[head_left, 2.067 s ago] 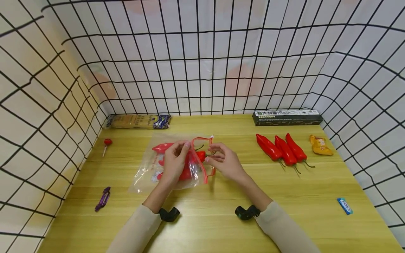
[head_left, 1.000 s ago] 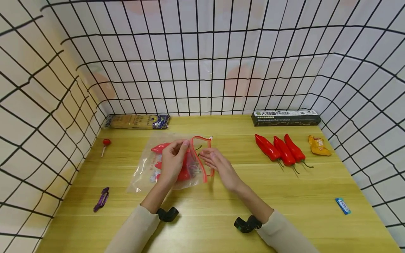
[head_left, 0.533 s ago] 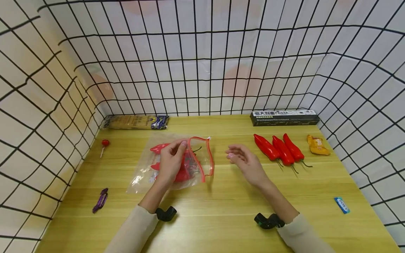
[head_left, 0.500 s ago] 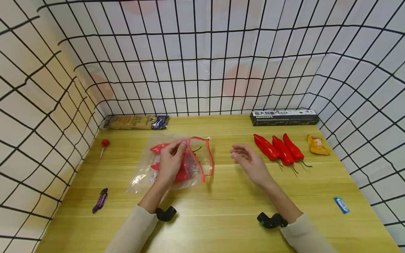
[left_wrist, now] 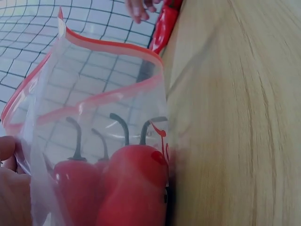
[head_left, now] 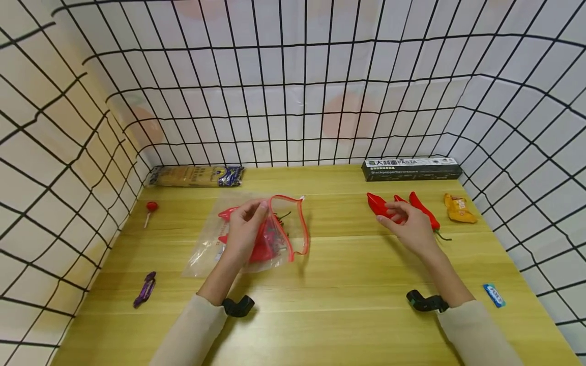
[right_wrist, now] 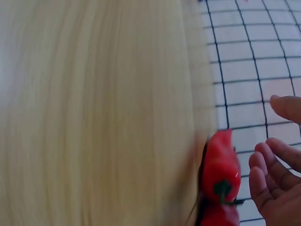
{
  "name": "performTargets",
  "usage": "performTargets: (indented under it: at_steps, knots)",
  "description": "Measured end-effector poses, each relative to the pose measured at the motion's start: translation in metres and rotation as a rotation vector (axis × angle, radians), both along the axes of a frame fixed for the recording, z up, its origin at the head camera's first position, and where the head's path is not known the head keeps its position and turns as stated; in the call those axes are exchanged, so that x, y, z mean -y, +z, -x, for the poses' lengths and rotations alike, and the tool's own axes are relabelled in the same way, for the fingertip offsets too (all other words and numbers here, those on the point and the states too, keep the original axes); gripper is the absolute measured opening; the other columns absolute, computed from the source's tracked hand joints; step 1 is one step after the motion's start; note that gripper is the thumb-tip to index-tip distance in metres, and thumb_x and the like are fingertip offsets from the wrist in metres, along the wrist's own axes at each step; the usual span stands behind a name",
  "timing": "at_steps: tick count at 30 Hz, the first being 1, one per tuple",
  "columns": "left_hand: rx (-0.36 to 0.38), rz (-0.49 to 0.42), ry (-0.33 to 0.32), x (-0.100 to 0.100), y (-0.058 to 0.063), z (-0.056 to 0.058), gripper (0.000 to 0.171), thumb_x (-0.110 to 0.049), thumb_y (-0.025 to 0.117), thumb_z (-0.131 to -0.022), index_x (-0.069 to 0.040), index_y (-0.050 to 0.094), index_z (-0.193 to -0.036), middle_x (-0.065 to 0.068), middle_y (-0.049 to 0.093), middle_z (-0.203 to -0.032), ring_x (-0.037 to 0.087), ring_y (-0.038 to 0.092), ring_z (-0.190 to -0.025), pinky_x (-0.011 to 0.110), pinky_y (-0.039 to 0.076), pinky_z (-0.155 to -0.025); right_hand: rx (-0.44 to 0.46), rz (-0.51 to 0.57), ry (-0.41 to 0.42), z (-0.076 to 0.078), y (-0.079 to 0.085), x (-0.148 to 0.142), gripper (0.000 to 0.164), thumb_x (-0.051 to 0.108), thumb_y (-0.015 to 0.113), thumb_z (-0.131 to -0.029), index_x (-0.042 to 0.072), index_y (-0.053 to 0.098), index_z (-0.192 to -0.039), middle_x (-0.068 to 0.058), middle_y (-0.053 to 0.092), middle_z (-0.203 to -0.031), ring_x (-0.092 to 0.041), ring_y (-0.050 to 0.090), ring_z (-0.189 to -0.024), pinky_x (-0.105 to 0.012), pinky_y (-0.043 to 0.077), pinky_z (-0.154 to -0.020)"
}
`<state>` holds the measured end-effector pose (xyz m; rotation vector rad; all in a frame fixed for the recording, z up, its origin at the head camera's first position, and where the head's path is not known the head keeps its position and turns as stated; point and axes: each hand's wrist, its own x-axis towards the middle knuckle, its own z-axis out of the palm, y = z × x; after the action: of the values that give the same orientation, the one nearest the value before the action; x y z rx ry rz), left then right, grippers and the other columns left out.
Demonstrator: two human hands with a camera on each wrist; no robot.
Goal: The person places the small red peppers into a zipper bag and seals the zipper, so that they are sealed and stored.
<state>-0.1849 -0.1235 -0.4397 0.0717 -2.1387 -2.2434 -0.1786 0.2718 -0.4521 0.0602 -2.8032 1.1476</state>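
A clear zip bag (head_left: 206,256) with a red zip edge lies at centre left, its mouth gaping to the right. Thumb and fingers of my left hand (head_left: 243,226) pinch the bag's upper layer near that mouth. Several red peppers (left_wrist: 136,188) with dark stems are inside, showing through the plastic in the left wrist view. On the right, my right hand (head_left: 412,230) hovers over three loose red peppers (head_left: 377,203), partly covering two of them. Its thumb and fingers are apart in the right wrist view, with nothing between them, beside a red pepper (right_wrist: 220,165).
A pasta packet (head_left: 197,176) lies at the back left, a black pasta box (head_left: 412,170) at the back right. A lollipop (head_left: 151,207) and a purple candy (head_left: 145,290) lie left; a yellow packet (head_left: 460,208) and a blue candy (head_left: 494,295) right. Black grid-patterned sheets surround the table.
My right hand has drawn back from the bag's mouth and moved right to the loose peppers. A pepper at the mouth earlier is now inside. My left hand stays on the bag.
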Motion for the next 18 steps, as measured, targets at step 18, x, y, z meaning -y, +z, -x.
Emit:
performTargets:
  at_steps: [18]
  knots:
    - [-0.100, -0.052, 0.035, -0.0027, 0.0001, 0.0074, 0.036, -0.040, 0.071, -0.087, -0.011, 0.073, -0.108, -0.001, 0.071, -0.095, 0.011, 0.061, -0.086, 0.023, 0.055, -0.078, 0.054, -0.332, -0.002, 0.0079, -0.0064, -0.0091, 0.051, 0.026, 0.071, -0.087, 0.002, 0.054, -0.129, -0.027, 0.054, -0.126, -0.043, 0.048, -0.109, -0.060, 0.043, -0.087]
